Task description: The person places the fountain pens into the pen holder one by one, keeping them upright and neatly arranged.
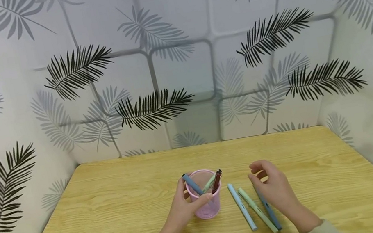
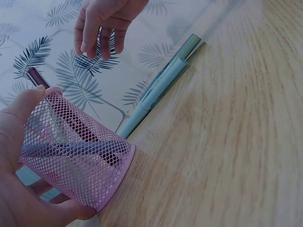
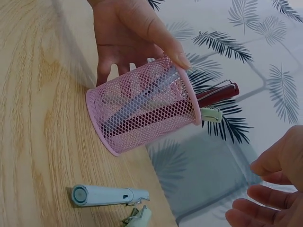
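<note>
My left hand [image 1: 184, 207] grips a pink mesh pen cup [image 1: 208, 211] from its left side, thumb at the rim. Inside lean a blue pen [image 1: 192, 184], a light green pen [image 3: 211, 115] and a dark red pen [image 3: 218, 95]. My right hand [image 1: 276, 186] hangs above the table with loosely bent fingers and nothing in them. Below it lies a dark blue pen [image 1: 271, 213], its upper end partly hidden by the hand. Beside that are a light green pen [image 1: 258, 211] and a light blue pen [image 1: 242, 207], the latter nearest the cup.
The wood-grain table [image 1: 121, 211] runs back to a pale wall covering [image 1: 195, 123] with a leaf pattern. Similar leaf-printed walls stand at the left and right sides.
</note>
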Action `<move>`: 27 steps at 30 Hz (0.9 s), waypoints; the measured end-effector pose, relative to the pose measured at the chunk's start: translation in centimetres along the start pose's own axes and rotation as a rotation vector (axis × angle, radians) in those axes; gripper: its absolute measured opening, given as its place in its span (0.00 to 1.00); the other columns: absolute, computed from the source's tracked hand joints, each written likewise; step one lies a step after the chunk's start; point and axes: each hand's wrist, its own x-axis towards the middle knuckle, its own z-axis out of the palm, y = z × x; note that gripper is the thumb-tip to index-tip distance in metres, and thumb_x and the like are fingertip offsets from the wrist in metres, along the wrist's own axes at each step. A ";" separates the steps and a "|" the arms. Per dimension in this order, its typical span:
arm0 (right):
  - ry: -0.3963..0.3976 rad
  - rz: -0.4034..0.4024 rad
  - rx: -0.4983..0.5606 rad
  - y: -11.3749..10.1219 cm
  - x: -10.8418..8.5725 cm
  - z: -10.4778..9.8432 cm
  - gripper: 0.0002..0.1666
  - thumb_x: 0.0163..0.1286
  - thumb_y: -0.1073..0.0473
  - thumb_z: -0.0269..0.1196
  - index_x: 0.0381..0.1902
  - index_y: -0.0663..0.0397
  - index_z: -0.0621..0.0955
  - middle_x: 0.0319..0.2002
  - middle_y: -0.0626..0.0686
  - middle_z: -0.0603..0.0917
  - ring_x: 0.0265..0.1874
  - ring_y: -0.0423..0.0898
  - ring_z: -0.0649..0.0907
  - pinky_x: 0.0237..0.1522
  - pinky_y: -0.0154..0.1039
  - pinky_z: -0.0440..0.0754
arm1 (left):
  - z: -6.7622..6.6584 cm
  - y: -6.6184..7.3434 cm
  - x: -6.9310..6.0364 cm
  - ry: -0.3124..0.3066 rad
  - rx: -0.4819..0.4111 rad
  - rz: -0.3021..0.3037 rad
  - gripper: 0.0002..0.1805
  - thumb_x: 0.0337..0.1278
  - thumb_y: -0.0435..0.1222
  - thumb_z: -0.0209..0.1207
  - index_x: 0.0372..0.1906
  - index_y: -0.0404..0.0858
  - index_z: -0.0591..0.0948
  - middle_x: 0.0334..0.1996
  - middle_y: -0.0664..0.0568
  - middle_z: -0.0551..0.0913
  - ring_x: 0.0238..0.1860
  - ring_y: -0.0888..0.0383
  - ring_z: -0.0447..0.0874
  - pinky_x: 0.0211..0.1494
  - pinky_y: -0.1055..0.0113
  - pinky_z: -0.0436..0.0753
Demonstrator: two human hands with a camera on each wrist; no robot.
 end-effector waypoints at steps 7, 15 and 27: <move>-0.054 0.074 -0.031 0.6 0.2 -0.4 0.13 0.61 0.67 0.63 0.44 0.60 0.77 0.38 0.57 0.79 0.34 0.48 0.78 0.32 0.36 0.78 | 0.0 -0.2 0.2 0.003 0.008 0.007 0.46 0.49 0.46 0.67 0.71 0.50 0.53 0.60 0.42 0.61 0.60 0.41 0.63 0.53 0.51 0.75; -0.090 0.131 -0.060 1.1 0.0 -0.7 0.13 0.62 0.65 0.63 0.45 0.61 0.76 0.38 0.56 0.79 0.34 0.49 0.78 0.30 0.37 0.78 | 0.0 -0.3 0.2 0.006 -0.003 -0.001 0.46 0.51 0.45 0.66 0.71 0.49 0.52 0.61 0.42 0.60 0.61 0.40 0.63 0.53 0.50 0.75; -0.199 0.247 -0.133 1.9 -0.2 -0.9 0.17 0.63 0.62 0.63 0.46 0.66 0.75 0.37 0.58 0.78 0.32 0.50 0.79 0.29 0.41 0.78 | 0.0 -0.4 0.4 0.010 0.007 -0.003 0.46 0.50 0.46 0.66 0.71 0.49 0.53 0.61 0.43 0.61 0.61 0.40 0.63 0.53 0.50 0.75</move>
